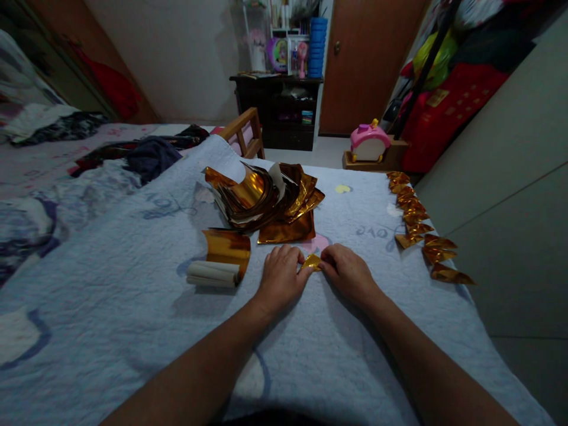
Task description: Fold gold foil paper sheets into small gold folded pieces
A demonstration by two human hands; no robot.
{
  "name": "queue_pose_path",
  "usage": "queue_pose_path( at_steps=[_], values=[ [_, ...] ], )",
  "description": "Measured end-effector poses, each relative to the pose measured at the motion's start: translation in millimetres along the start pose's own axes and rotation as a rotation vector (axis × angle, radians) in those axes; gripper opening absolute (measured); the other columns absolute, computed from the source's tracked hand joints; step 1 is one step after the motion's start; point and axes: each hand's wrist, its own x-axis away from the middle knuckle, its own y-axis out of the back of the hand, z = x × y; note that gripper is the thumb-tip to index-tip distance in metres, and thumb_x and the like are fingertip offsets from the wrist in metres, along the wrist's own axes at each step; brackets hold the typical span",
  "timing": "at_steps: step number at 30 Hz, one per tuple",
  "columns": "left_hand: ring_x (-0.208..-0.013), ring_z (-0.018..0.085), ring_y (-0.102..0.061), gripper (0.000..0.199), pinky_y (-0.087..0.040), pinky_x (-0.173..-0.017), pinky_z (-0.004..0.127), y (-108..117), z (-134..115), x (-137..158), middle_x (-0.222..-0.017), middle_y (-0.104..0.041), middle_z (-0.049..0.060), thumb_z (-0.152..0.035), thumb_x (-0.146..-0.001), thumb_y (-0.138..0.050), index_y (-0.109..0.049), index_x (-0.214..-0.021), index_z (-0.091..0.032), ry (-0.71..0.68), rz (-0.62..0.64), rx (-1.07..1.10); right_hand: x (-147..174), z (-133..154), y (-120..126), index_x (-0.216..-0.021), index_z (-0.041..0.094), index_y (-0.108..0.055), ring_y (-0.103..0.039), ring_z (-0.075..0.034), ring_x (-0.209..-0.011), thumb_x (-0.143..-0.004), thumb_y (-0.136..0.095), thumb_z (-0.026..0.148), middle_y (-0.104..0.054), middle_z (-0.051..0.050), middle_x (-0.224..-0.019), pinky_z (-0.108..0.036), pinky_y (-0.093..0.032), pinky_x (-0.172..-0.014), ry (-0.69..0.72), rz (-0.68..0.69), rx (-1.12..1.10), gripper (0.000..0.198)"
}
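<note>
A small folded piece of gold foil paper [312, 261] lies on the bed's light blue cover, pinched between my two hands. My left hand [283, 273] grips its left side with thumb and fingers. On its right side, the fingertips of my right hand [348, 271] close on the edge. Just beyond stands a loose, curled pile of gold foil sheets [252, 192], with one flat sheet [288, 229] at its front. Left of my left hand rests a rolled bundle of foil paper [215, 273], white on its outside and gold within.
Folded gold foil pieces [410, 207] run in a row along the bed's right edge. Clothes [153, 157] lie on a bed at the left. A dark cabinet [277, 106], a wooden door [359, 65] and a pink toy case [370, 144] are at the back. A pale cupboard [510, 207] borders the right.
</note>
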Motion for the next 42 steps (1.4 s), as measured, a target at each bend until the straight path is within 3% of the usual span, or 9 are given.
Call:
queue_pose_path(
  at_steps=[7,14,19,23,31,35,42],
  values=[
    [-0.083,0.020,-0.054,0.014,-0.037,-0.074,0.031,3,-2,-3,-0.081,-0.061,0.001,-0.021,-0.086,-0.066,-0.054,-0.080,-0.020,-0.043,0.033,0.281,3,-5,1,-0.093,0.018,-0.065,-0.057,-0.020,-0.086,-0.090,-0.063,0.018,-0.062,-0.005,-0.092,-0.031,-0.041,-0.076,0.094,-0.042,-0.145,0.003],
    [-0.085,0.019,-0.056,0.005,-0.040,-0.076,0.029,3,-2,-3,-0.084,-0.062,0.001,-0.020,-0.086,-0.065,-0.060,-0.085,-0.019,-0.121,0.038,0.475,5,-12,6,-0.086,0.020,-0.068,-0.057,-0.019,-0.084,-0.091,-0.060,0.017,-0.063,-0.004,-0.085,-0.032,-0.042,-0.079,0.235,-0.070,-0.317,0.010],
    [-0.076,0.017,-0.056,0.018,-0.038,-0.070,0.028,5,-3,-4,-0.078,-0.063,0.001,-0.032,-0.093,-0.059,-0.065,-0.082,-0.018,-0.145,0.136,0.516,7,-9,7,-0.074,0.020,-0.060,-0.053,-0.016,-0.070,-0.090,-0.058,0.024,-0.058,0.000,-0.073,-0.029,-0.039,-0.068,0.181,-0.078,-0.449,0.016],
    [-0.063,0.014,-0.054,0.028,-0.038,-0.063,0.026,6,-2,-3,-0.065,-0.058,-0.002,-0.038,-0.094,-0.056,-0.065,-0.079,-0.017,-0.088,0.220,0.656,9,-3,10,-0.072,0.020,-0.057,-0.048,-0.014,-0.065,-0.090,-0.056,0.031,-0.054,0.001,-0.069,-0.028,-0.037,-0.063,0.134,-0.045,-0.543,0.021],
    [-0.061,0.012,-0.052,0.024,-0.040,-0.061,0.025,8,-1,-4,-0.065,-0.058,-0.001,-0.036,-0.093,-0.054,-0.065,-0.087,-0.015,-0.053,0.320,0.880,11,0,16,-0.069,0.020,-0.053,-0.040,-0.013,-0.059,-0.088,-0.054,0.045,-0.044,0.003,-0.063,-0.027,-0.031,-0.055,0.054,0.111,-0.619,0.031],
    [-0.065,0.013,-0.054,0.022,-0.041,-0.064,0.026,11,0,-5,-0.070,-0.061,0.001,-0.034,-0.092,-0.055,-0.065,-0.086,-0.015,-0.107,0.355,0.851,10,-2,17,-0.070,0.020,-0.055,-0.041,-0.013,-0.059,-0.087,-0.054,0.040,-0.046,0.003,-0.064,-0.027,-0.032,-0.055,0.035,0.099,-0.639,0.026],
    [-0.060,0.013,-0.053,0.025,-0.039,-0.062,0.026,15,-1,-4,-0.062,-0.058,-0.001,-0.034,-0.096,-0.049,-0.065,-0.089,-0.016,-0.106,0.360,0.747,11,1,14,-0.069,0.019,-0.055,-0.039,-0.011,-0.058,-0.082,-0.059,0.035,-0.045,0.004,-0.061,-0.025,-0.030,-0.053,0.017,0.085,-0.661,0.021]
  ],
)
